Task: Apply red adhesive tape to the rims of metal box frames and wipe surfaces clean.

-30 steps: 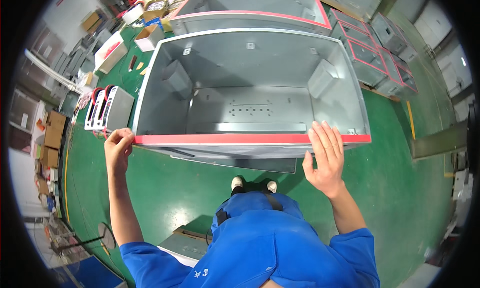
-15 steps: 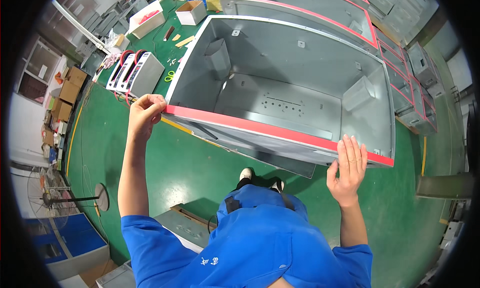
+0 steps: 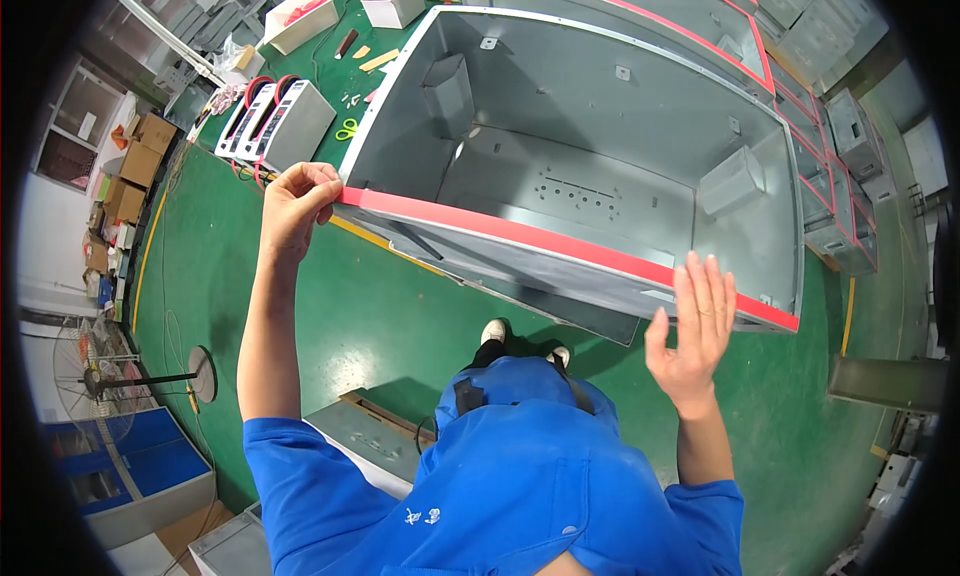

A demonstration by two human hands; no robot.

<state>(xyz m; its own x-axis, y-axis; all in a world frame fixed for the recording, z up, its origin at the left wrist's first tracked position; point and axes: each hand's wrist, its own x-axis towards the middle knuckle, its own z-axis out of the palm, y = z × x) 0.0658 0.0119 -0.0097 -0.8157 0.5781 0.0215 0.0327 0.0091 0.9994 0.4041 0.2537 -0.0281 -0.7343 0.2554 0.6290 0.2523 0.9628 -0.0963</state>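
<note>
the left hand [image 3: 300, 208] has thumb and fingers drawn together at the left end of the red strip [image 3: 520, 236], apparently pinching it. the right hand [image 3: 692, 331] is open, its 4 fingers nearly straight over the strip towards the right end, gripping nothing. the strip lies along the near rim of the open-topped grey box [image 3: 575, 81]. the step in hand looks like setting the strip on that rim; the next move seems to call for even, straight pressure along it.
</note>
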